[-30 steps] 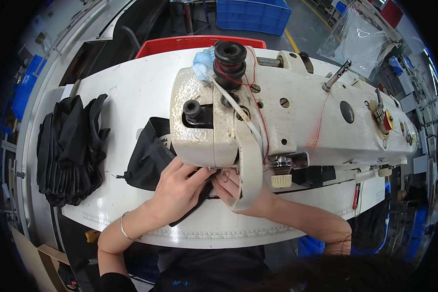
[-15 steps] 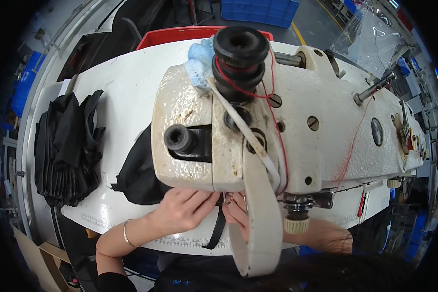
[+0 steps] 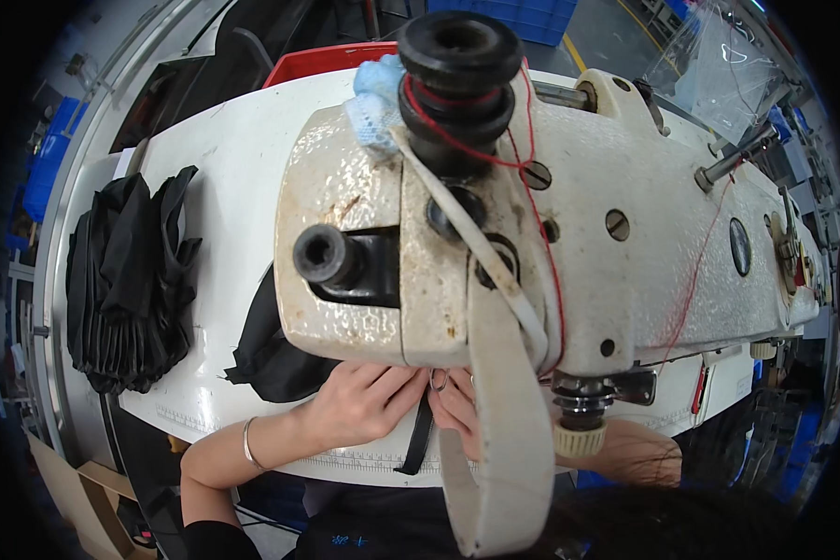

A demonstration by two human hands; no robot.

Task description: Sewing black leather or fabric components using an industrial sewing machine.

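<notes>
Under the front of a white sewing machine head (image 3: 345,177), my two hands meet close together. My left hand (image 3: 369,403) is closed, thumb and fingers pinched at the top of a narrow black fabric strip (image 3: 418,439); the fingertips are partly hidden by the machine. Beside it my right hand (image 3: 455,411) has bent fingers, half covered by a hanging cream strap (image 3: 506,439). A small metal loop (image 3: 438,380) shows at its fingers; what it belongs to is hidden. A black fabric piece (image 3: 285,359) lies left of the machine head and runs beneath it.
A bundle of pleated black fabric (image 3: 131,289) lies on the white table (image 3: 224,149) at left. Red thread runs over the machine's black knob (image 3: 457,84). A red-handled tool (image 3: 698,390) lies at right. Behind stand a red bin (image 3: 327,61) and a blue crate (image 3: 532,19).
The view has shifted slightly, so the machine head looks bigger and nearer. The black fabric piece has slid a little to the right and toward me. Both hands keep nearly the same pose.
</notes>
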